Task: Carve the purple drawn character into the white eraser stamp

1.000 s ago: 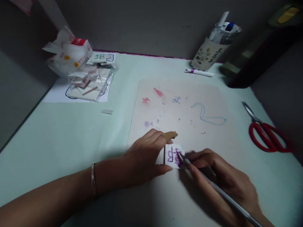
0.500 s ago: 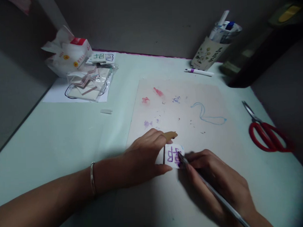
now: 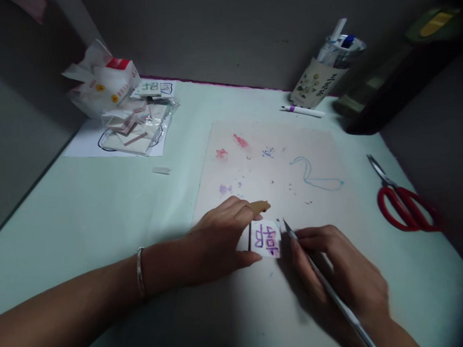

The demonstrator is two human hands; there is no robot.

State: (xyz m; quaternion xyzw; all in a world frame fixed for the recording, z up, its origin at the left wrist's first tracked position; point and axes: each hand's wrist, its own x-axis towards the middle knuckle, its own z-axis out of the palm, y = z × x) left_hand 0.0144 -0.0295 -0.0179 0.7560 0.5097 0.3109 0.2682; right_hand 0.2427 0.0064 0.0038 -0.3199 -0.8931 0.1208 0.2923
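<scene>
My left hand [image 3: 218, 239] lies on a pale work mat [image 3: 310, 155] and pinches a small white block [image 3: 264, 239] with purple characters drawn on its top. A tan plaster wraps the forefinger tip. My right hand [image 3: 343, 273] is closed round a thin metal carving knife [image 3: 326, 286]. Its tip sits just off the block's upper right corner, clear of the purple marks. A thin bangle circles my left wrist [image 3: 140, 273].
Red-handled scissors [image 3: 403, 205] lie at the right. A pen cup [image 3: 324, 69] and a white pen [image 3: 303, 111] stand at the back. At the back left lie a tissue pack [image 3: 107, 81] and a clear bag of blocks [image 3: 137, 128] on paper.
The knife tip has lifted off the block's right side and moved a little right. My left hand has stayed put on the block.
</scene>
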